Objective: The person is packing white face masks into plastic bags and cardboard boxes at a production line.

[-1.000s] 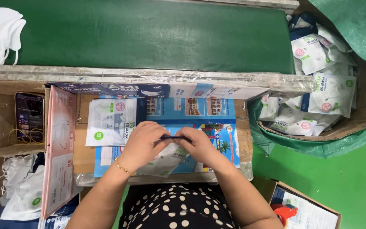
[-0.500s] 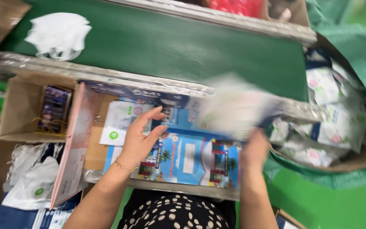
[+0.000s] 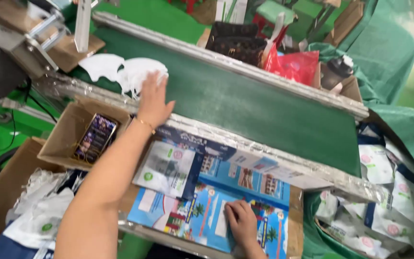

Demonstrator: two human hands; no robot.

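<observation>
A green conveyor belt (image 3: 245, 103) runs slantwise across the view, bounded on its near side by a silvery foil-wrapped rail (image 3: 264, 156) and on its far side by a pale metal rail (image 3: 226, 55); the stretch of belt to the right of the reaching arm lies bare, so there is open room there. The left hand (image 3: 153, 98) stretches over the near rail with fingers spread and palm down, resting on a white face mask (image 3: 135, 74) that lies at the left end of the belt, just beside a second white mask (image 3: 99, 64); the hand is open and grips nothing that can be seen. The right hand (image 3: 240, 223) sits low on the counter (image 3: 295, 218), fingers curled loosely, pressing on a blue printed sheet (image 3: 202, 211) that covers most of the work surface; whether it pinches anything is not clear. A flat mask packet (image 3: 166, 168) with green marks lies on the sheet between the two arms. Left of the forearm a small cardboard box (image 3: 65, 134) holds a dark phone (image 3: 94, 136), close against the rail. At the right, a green-lined bin (image 3: 408, 139) is crowded with sealed packets (image 3: 384, 192), closing off that side. Loose white masks (image 3: 39, 201) pile at lower left.
</observation>
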